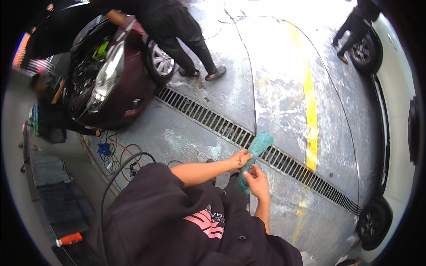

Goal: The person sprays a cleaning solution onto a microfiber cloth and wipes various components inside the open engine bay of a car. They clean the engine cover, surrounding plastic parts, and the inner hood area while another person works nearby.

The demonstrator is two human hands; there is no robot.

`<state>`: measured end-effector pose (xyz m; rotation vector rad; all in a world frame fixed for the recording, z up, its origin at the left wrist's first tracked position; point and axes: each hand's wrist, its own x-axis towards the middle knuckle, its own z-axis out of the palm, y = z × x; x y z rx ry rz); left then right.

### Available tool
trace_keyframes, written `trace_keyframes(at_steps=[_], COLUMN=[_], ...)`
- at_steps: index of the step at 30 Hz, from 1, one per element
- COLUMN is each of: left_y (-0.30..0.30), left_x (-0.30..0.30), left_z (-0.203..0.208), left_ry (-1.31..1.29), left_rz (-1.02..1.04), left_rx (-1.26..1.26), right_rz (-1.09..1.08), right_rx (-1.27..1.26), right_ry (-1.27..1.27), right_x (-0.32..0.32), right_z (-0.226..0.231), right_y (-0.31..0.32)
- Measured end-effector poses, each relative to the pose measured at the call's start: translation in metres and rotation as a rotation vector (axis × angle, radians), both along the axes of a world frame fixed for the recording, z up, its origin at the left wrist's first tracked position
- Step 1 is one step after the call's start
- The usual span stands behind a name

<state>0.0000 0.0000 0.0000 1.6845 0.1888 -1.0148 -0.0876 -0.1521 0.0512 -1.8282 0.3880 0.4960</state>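
Note:
A teal cloth [261,142], bunched into a long roll, is held in front of my body. Its upper end flares beyond my left hand [241,158], whose fingers are closed around the middle. Lower down, my right hand [257,181] has its thumb and fingers curled against the roll, gripping it. The cloth's bottom end [242,184] hangs between my right hand and my dark trousers.
A slotted drain grate [213,120] crosses the floor ahead. A dark red car [120,95] with a raised hood is at left, with people beside it. Hoses [128,153] lie near a blue tool [103,149]. At right stands a white vehicle [401,186]; another person crouches by its wheel.

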Motion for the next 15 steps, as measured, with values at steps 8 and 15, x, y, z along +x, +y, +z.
trace_keyframes(at_steps=[8,15], left_y=[0.115,0.181], left_x=[-0.016,-0.006], left_z=[0.074,0.086], left_ry=[-0.085,-0.239], left_rz=[0.323,0.510], left_rx=[-0.300,-0.336], right_rz=[0.002,0.145], right_rx=[0.699,0.553], right_ry=[0.240,0.023], right_x=[0.061,0.113], right_z=[-0.007,0.043], right_y=[0.060,0.153])
